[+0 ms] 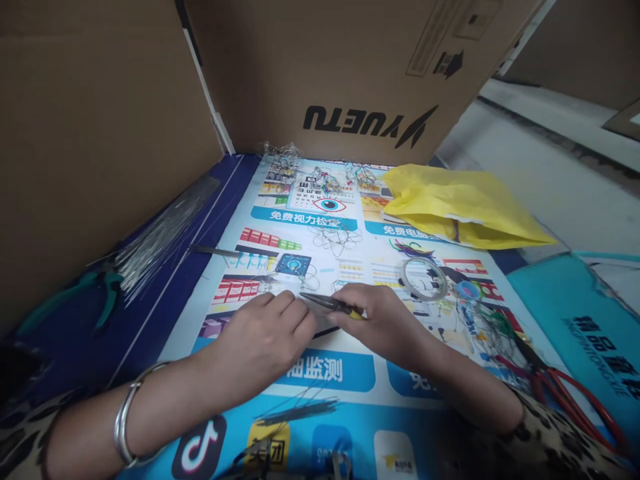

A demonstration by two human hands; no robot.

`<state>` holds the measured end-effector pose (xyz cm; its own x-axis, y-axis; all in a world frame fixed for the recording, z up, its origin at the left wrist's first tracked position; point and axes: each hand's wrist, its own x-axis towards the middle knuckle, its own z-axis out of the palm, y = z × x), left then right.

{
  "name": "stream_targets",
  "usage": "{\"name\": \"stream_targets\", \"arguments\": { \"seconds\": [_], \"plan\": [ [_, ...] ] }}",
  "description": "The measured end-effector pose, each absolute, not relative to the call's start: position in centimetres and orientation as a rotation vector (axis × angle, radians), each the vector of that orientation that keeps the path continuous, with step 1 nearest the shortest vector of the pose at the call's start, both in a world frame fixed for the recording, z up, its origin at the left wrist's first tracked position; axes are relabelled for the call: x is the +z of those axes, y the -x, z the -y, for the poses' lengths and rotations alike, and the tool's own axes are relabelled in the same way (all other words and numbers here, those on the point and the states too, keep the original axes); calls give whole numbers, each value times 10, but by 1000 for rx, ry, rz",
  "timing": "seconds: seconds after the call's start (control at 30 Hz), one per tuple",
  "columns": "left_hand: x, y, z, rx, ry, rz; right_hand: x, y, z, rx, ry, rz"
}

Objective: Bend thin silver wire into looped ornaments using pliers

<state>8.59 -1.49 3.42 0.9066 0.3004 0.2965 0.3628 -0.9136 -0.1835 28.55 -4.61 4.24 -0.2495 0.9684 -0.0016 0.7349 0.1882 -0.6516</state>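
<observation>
My left hand (260,337) rests on the printed poster (350,387), fingers curled together at a thin wire near the pliers' tip; the wire is too fine to see well. My right hand (387,323) grips slim yellow-handled pliers (330,305), whose jaws point left toward the left hand's fingertips. A silver bangle (125,420) circles my left wrist.
Cardboard walls (100,133) stand left and behind. A bundle of straight wires (155,237) and green-handled pliers (95,290) lie left. Bent wire pieces (335,237), a tape ring (425,279), a yellow bag (460,207), red-handled pliers (575,393) and dark wires (300,410) lie around.
</observation>
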Motion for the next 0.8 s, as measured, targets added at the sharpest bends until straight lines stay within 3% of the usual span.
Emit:
{"name": "stream_targets", "arguments": {
  "seconds": [0.37,0.8],
  "plan": [
    [32,-82,2,-514,2900,283,22,-292,45,1640,1322,1539],
    [31,-84,5,-364,2935,398,17,-290,44,1609,1386,1561]
  ]
}}
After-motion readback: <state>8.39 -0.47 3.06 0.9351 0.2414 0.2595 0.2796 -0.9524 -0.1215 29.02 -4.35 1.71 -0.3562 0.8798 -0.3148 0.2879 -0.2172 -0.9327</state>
